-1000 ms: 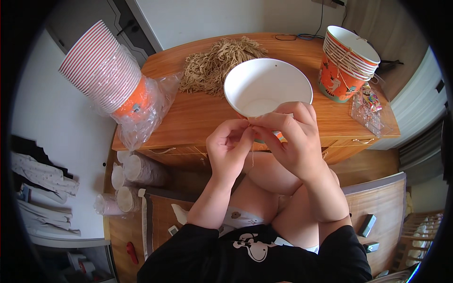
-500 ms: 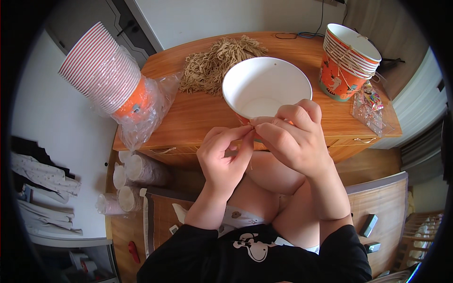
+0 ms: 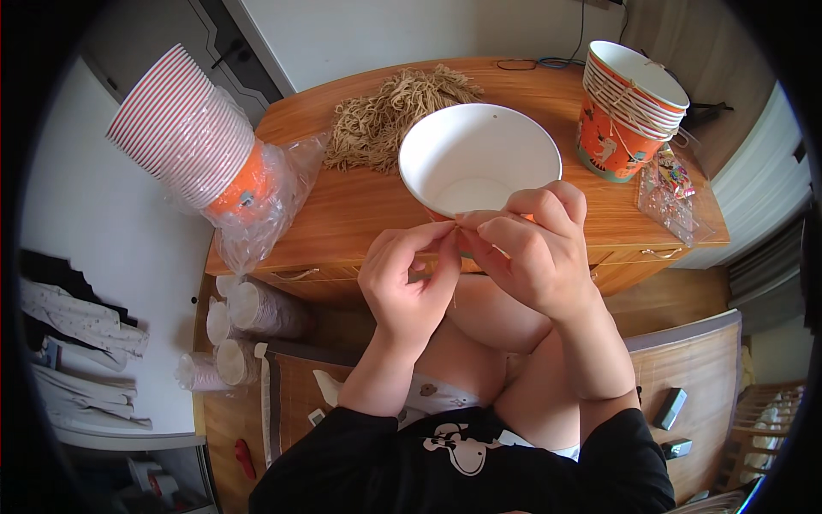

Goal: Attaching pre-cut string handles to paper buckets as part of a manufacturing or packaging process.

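A white-lined paper bucket [image 3: 467, 150] with an orange outside stands at the table's near edge, a small hole showing near its far rim. Just in front of its near rim, my left hand [image 3: 404, 281] and my right hand [image 3: 533, 247] meet fingertip to fingertip. Both are closed in a pinch on a thin tan cord, mostly hidden by the fingers; a fine strand hangs below them. Behind the bucket lies a loose heap of tan cords [image 3: 381, 120]. At the right, several nested orange buckets [image 3: 612, 137] have similar cords around their rims.
A tall stack of paper buckets [image 3: 184, 128] in clear plastic leans on the left of the wooden table [image 3: 360, 210]. A clear plastic bag [image 3: 672, 201] lies at the right edge. More wrapped stacks [image 3: 261, 308] stand on the floor at left. My legs are under the hands.
Both hands keep nearly the same pinch by the near rim, with only slight finger movement. The view has shifted a little; otherwise the objects look unchanged.
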Demonstrator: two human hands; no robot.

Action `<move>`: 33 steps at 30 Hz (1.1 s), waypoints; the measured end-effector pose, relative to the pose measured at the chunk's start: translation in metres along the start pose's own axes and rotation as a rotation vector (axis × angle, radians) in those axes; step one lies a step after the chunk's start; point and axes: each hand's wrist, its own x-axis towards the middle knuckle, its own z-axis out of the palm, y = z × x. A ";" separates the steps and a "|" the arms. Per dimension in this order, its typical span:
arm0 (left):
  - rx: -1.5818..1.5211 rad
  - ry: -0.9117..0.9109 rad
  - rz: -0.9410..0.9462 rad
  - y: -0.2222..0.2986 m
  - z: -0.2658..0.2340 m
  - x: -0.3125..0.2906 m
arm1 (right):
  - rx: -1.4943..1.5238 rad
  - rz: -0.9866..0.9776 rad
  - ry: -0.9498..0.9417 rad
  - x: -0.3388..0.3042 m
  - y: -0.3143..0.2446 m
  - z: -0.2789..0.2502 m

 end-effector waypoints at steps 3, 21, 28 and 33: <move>-0.173 -0.033 -0.150 -0.002 0.002 -0.004 | 0.031 0.022 0.007 0.000 0.001 0.001; -0.837 -0.144 -0.459 -0.011 0.008 -0.006 | 0.114 0.160 -0.044 -0.007 -0.004 -0.003; -0.884 -0.103 -0.381 -0.016 0.014 -0.015 | 0.120 0.239 -0.066 -0.002 -0.010 -0.003; -0.702 -0.156 -0.302 -0.017 0.009 -0.015 | 0.115 0.227 0.077 -0.007 -0.007 0.000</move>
